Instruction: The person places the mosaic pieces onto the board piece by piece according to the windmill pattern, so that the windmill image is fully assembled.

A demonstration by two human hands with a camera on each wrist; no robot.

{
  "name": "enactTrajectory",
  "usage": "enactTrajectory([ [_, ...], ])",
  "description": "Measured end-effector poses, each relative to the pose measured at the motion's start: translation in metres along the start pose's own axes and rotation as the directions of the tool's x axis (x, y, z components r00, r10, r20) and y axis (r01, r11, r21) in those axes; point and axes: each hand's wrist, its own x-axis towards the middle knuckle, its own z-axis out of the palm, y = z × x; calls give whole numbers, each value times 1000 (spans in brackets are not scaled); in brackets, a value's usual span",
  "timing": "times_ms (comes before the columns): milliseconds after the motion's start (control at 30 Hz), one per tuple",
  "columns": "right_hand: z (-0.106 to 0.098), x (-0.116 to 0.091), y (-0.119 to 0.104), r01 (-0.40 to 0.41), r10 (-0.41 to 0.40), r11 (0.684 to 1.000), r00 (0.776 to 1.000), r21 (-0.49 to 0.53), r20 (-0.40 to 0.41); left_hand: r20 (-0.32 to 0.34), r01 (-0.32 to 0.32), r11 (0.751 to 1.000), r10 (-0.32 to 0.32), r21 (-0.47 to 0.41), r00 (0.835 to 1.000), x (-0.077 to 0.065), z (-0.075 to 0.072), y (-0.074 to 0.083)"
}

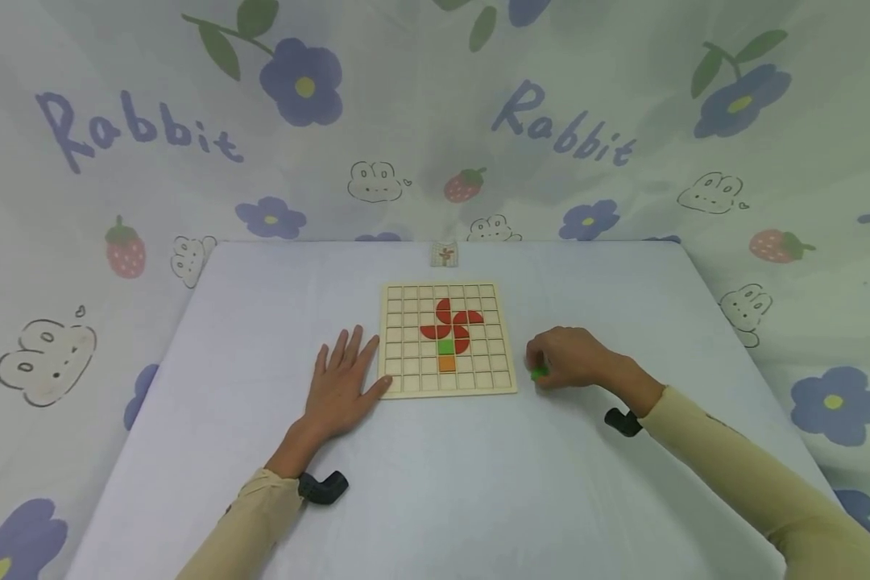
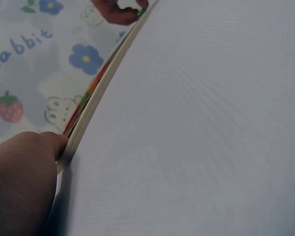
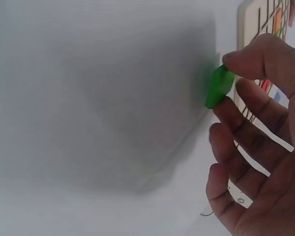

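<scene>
A square wooden grid board (image 1: 410,363) lies on the table. Red rounded pieces (image 1: 436,331) form a pinwheel near its middle, with a green square tile (image 1: 445,347) and an orange square tile (image 1: 446,364) in the cells below. My left hand (image 1: 339,393) lies flat with spread fingers at the board's left edge; in the left wrist view its thumb (image 2: 54,143) touches that edge. To the board's right, my right hand (image 1: 571,357) pinches a small green tile (image 3: 220,87) between thumb and fingertips, just off the table.
A small picture card (image 1: 445,255) with a similar pinwheel pattern stands at the table's back edge, behind the board. White cloth covers the table (image 1: 435,491). A printed curtain (image 1: 406,105) hangs around the back and sides.
</scene>
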Motion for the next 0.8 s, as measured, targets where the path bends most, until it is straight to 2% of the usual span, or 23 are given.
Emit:
enactTrajectory([
  [167, -3, 11, -13, 35, -34, 999, 998, 14, -53, 8, -1, 1000, 1, 1, 1000, 1, -2, 1],
  [333, 0, 30, -37, 139, -138, 990, 988, 12, -68, 25, 14, 1000, -14, 7, 1000, 0, -2, 0],
  [433, 6, 44, -50, 209, -210, 978, 974, -17, -86, 29, 18, 1000, -19, 10, 999, -1, -1, -2],
  [600, 11, 63, -72, 322, -323, 946, 935, -31, -144, 20, 8, 1000, -8, 1, 1000, -1, 1, -3],
  [800, 22, 77, -90, 372, -382, 924, 907, -88, -177, 17, 4, 1000, -4, -1, 1000, 0, 1, -3],
])
